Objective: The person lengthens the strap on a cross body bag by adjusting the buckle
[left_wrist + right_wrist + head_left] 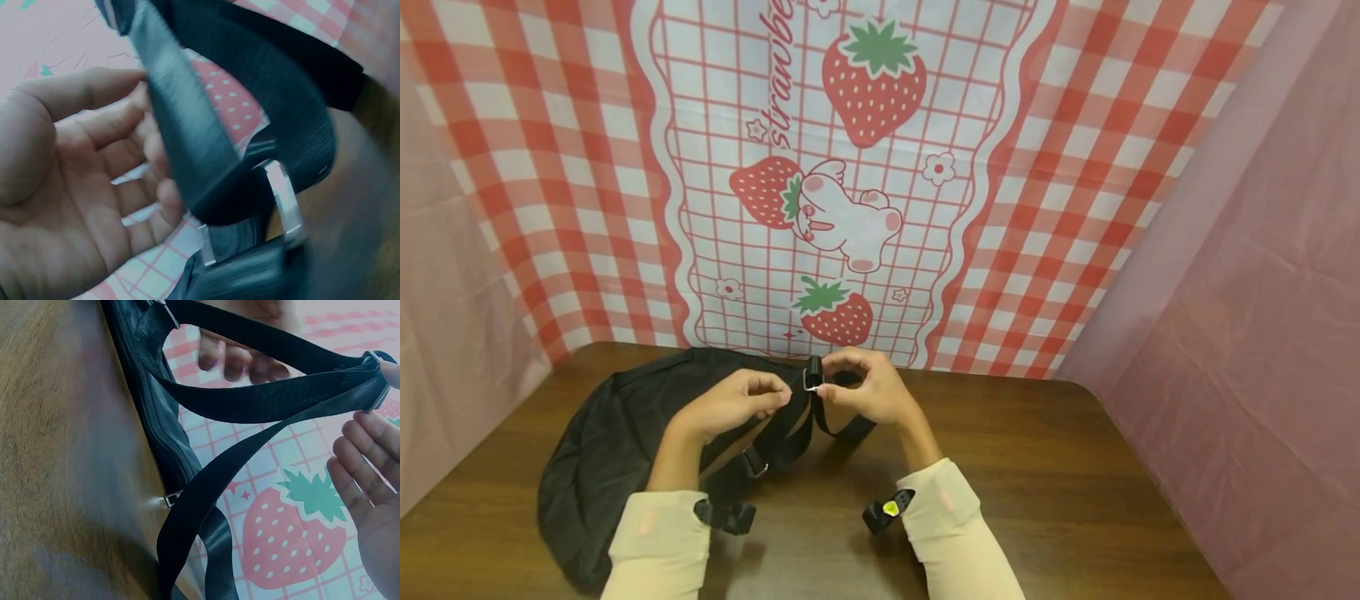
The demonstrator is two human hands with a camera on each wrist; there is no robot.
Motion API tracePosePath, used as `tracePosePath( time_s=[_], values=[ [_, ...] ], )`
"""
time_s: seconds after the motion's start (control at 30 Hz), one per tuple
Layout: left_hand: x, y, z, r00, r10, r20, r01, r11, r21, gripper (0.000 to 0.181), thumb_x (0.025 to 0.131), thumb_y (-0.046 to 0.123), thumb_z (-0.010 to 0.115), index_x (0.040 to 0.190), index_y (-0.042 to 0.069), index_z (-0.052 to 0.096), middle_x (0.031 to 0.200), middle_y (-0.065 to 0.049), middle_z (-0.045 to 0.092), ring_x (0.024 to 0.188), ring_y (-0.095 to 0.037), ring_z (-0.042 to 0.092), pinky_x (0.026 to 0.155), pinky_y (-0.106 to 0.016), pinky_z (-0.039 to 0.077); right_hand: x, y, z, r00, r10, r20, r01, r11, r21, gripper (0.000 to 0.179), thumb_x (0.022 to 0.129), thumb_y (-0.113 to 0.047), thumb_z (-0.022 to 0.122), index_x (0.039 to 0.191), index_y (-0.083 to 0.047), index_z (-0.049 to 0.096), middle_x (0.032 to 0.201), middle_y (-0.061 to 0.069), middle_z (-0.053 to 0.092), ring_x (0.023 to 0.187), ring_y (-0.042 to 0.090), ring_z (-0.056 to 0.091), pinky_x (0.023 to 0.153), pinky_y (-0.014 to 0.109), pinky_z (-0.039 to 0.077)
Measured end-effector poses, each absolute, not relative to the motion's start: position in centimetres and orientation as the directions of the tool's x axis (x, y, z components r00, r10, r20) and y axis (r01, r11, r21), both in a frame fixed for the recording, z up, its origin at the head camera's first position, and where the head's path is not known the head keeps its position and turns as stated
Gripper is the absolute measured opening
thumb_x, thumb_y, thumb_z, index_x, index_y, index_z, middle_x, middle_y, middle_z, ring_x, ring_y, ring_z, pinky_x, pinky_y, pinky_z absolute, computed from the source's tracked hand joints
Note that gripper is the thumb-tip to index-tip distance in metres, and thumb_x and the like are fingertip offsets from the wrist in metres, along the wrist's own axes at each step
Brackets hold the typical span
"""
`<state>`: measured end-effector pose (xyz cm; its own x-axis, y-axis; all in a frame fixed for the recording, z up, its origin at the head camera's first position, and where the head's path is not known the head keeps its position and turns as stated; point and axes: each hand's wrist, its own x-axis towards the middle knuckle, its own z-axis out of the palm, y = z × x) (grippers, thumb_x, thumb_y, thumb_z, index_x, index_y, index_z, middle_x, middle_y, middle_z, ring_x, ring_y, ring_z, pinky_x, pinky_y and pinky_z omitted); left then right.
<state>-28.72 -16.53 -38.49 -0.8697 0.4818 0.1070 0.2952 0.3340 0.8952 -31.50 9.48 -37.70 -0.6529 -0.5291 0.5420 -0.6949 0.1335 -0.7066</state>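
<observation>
A black zippered bag (pixel 617 433) lies on the left of the table, its black strap (pixel 237 397) looping toward my hands. With thumb and fingers, my right hand (pixel 876 392) pinches a metal strap buckle (pixel 810 379) held up above the bag's right end. In the right wrist view, strap lengths run together into that buckle (pixel 375 381). My left hand (pixel 737 404) hovers over the bag with fingers loosely bent. Its fingertips lie close beside the strap (pixel 181 119) in the left wrist view; contact is unclear. Another buckle (pixel 756 462) hangs lower on the strap.
The brown wooden table (pixel 1037 483) extends to the right of the bag. Behind it hangs a red-and-white checked cloth (pixel 1037 275) with strawberry prints. Pink cloth (pixel 1262 292) walls in the right side. Dark wrist straps (pixel 887 510) sit at both cuffs.
</observation>
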Motion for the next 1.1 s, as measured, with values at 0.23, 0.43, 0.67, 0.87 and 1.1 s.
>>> tracePosePath(
  time_s=[0.23,0.43,0.67,0.87,1.1],
  values=[
    [-28.7,-17.2,-38.7,-0.838,0.536,0.102,0.321,0.334,0.886,0.018,0.103,0.016,0.063,0.102,0.0,0.07,0.082,-0.011,0.059,0.074,-0.022,0.054,0.067,-0.033,0.048,-31.6,9.3,-37.6,-0.634,-0.544,0.549,-0.706,0.119,-0.698,0.033,0.083,0.002,0.082,0.115,0.006,0.072,0.104,0.02,0.072,0.097,0.044,0.068,0.081,0.033,0.056],
    [-28.7,-17.2,-38.7,-0.855,0.492,0.164,0.347,0.308,0.886,0.016,0.103,0.015,0.063,0.105,0.0,0.069,0.092,-0.007,0.063,0.088,-0.026,0.057,0.079,-0.037,0.051,-31.6,8.8,-37.8,-0.612,-0.574,0.543,-0.715,0.109,-0.69,0.031,0.084,0.0,0.082,0.113,0.001,0.074,0.102,0.014,0.074,0.094,0.026,0.071,0.086,0.033,0.056],
    [-28.5,-16.7,-38.3,-0.88,0.442,0.174,0.321,0.283,0.904,0.018,0.103,0.016,0.063,0.107,0.0,0.07,0.096,-0.008,0.066,0.093,-0.031,0.058,0.079,-0.035,0.052,-31.6,8.6,-37.9,-0.622,-0.57,0.536,-0.705,0.111,-0.7,0.029,0.084,-0.005,0.083,0.112,-0.002,0.075,0.099,0.007,0.075,0.092,0.018,0.07,0.083,0.036,0.056],
    [-28.4,-17.1,-38.3,-0.88,0.465,0.092,0.277,0.347,0.896,0.02,0.103,0.019,0.064,0.108,0.0,0.071,0.087,-0.008,0.062,0.083,-0.028,0.056,0.074,-0.038,0.05,-31.4,8.8,-37.8,-0.643,-0.535,0.548,-0.694,0.104,-0.713,0.031,0.083,-0.003,0.083,0.112,0.0,0.075,0.099,0.008,0.074,0.093,0.033,0.07,0.082,0.034,0.056],
    [-28.4,-17.8,-38.5,-0.85,0.515,0.116,0.333,0.352,0.875,0.016,0.1,0.013,0.067,0.106,-0.001,0.072,0.093,-0.006,0.065,0.088,-0.02,0.055,0.079,-0.036,0.05,-31.7,9.1,-37.9,-0.646,-0.518,0.561,-0.697,0.101,-0.71,0.032,0.082,-0.002,0.084,0.112,0.003,0.074,0.099,0.015,0.073,0.093,0.036,0.069,0.085,0.034,0.056]
  ],
)
